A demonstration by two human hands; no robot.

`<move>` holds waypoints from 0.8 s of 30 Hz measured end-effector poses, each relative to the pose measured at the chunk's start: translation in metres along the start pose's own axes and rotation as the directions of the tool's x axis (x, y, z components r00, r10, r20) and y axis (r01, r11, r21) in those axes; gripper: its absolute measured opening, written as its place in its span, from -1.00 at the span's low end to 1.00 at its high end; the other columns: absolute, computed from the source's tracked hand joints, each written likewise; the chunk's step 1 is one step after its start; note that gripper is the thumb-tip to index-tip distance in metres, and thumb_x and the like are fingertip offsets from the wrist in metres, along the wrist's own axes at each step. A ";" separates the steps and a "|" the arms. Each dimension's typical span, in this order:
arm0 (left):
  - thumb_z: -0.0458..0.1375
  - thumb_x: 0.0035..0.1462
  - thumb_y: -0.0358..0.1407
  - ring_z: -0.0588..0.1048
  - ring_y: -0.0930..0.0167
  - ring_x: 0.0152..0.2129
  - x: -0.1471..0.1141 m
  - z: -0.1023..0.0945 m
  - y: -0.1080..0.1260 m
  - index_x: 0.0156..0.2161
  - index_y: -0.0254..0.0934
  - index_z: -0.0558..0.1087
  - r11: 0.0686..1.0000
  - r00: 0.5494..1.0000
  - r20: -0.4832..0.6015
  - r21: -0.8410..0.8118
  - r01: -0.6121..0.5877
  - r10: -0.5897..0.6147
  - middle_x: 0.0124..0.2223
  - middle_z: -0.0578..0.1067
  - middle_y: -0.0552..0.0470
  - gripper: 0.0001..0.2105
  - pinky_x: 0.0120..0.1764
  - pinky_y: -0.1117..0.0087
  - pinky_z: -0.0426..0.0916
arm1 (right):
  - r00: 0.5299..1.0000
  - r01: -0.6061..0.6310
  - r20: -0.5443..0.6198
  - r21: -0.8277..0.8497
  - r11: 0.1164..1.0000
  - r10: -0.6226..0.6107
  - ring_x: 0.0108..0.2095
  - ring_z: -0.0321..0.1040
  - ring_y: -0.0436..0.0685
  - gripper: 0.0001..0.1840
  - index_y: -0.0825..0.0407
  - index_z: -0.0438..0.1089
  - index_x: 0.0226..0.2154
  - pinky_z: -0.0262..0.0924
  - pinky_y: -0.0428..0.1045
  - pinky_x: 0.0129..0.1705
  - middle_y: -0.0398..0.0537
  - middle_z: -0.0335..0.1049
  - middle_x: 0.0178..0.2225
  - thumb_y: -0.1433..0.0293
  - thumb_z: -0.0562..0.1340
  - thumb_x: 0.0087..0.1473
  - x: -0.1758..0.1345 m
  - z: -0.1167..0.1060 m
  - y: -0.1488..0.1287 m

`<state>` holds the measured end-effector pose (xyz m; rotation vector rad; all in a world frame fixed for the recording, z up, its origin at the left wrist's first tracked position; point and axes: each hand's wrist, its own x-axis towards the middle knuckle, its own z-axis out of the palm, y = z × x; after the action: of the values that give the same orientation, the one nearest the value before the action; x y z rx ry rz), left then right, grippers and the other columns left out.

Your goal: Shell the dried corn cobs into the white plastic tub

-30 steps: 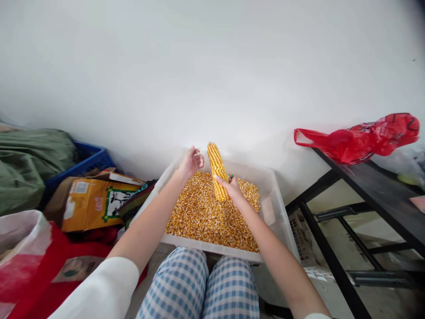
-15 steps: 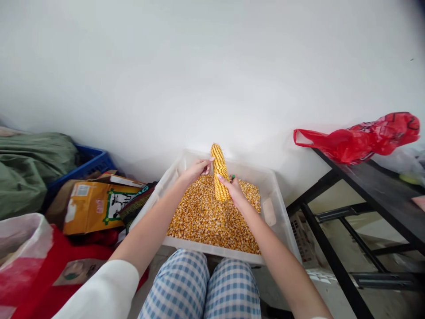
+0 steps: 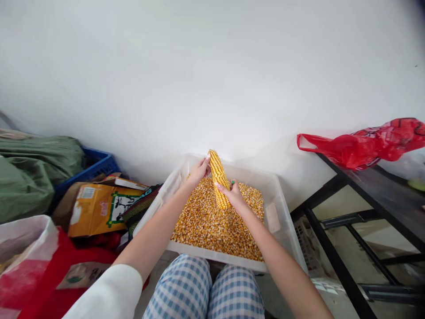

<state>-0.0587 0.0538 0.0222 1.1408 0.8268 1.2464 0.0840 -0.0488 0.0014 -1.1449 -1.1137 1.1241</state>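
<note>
A yellow ear of corn, its rows of kernels mostly whole, is held tilted above the bin, its top leaning left. My right hand wraps its lower half, thumb across the front. Something small and green shows by the right fingers; I cannot make out what it is. My left hand grips the ear near its upper tip, thumb on the kernels and other fingers partly hidden. Below lies a heap of loose corn kernels in a translucent plastic bin in front of my knees.
A white wall rises behind the bin. To the left are a yellow cardboard box, a blue crate, a green cloth and a red bag. A black metal-framed table with a red plastic bag stands right.
My left hand has moved up from the ear's side to its upper tip. The ear now leans further left. The view has shifted slightly.
</note>
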 end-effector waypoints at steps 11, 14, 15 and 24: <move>-0.03 0.06 -0.29 0.01 0.66 -0.86 0.012 -0.027 0.014 -0.64 -0.30 0.07 0.919 0.988 -0.146 -0.382 -0.100 0.047 -0.78 0.11 0.19 -0.70 -0.74 0.59 -0.13 | 0.988 0.078 -0.094 -0.380 0.922 -0.122 -0.51 0.18 0.01 -0.45 -0.06 0.08 -0.35 0.07 -0.09 -0.46 -0.27 0.17 -0.50 0.18 0.32 -0.42 0.001 -0.006 0.005; -0.04 0.06 -0.23 0.06 0.63 -0.87 0.013 -0.032 0.016 -0.64 -0.28 0.08 0.940 0.964 -0.261 -0.310 -0.143 0.061 -0.79 0.15 0.18 -0.70 -0.74 0.57 -0.08 | 0.964 0.160 -0.071 -0.610 0.776 -0.254 -0.51 0.16 0.05 -0.45 -0.06 0.10 -0.33 0.02 -0.07 -0.44 -0.22 0.17 -0.51 0.15 0.32 -0.39 0.002 -0.012 0.005; -0.04 0.05 -0.20 0.09 0.61 -0.87 0.012 -0.031 0.016 -0.64 -0.27 0.10 0.962 0.960 -0.268 -0.235 -0.141 0.075 -0.79 0.18 0.17 -0.69 -0.74 0.56 -0.06 | 0.951 0.187 -0.055 -0.679 0.710 -0.303 -0.49 0.17 0.07 -0.46 -0.06 0.10 -0.32 0.02 -0.06 -0.42 -0.19 0.18 -0.50 0.14 0.31 -0.38 0.003 -0.013 0.005; -0.04 -0.09 0.12 0.22 0.46 -0.87 -0.005 -0.007 -0.003 -0.78 -0.29 0.24 0.761 0.983 -0.090 0.624 0.179 -0.159 -0.84 0.23 -0.02 -0.47 -0.70 0.44 0.08 | 0.865 0.214 0.201 -0.977 -0.025 -0.459 -0.27 0.15 0.21 -0.61 0.08 0.12 -0.25 0.00 0.05 -0.25 0.10 0.26 -0.33 0.21 0.19 -0.10 0.005 -0.024 -0.008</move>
<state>-0.0658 0.0504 0.0172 1.5356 1.4089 0.8433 0.1087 -0.0466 0.0074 -1.7758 -1.9790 -0.4657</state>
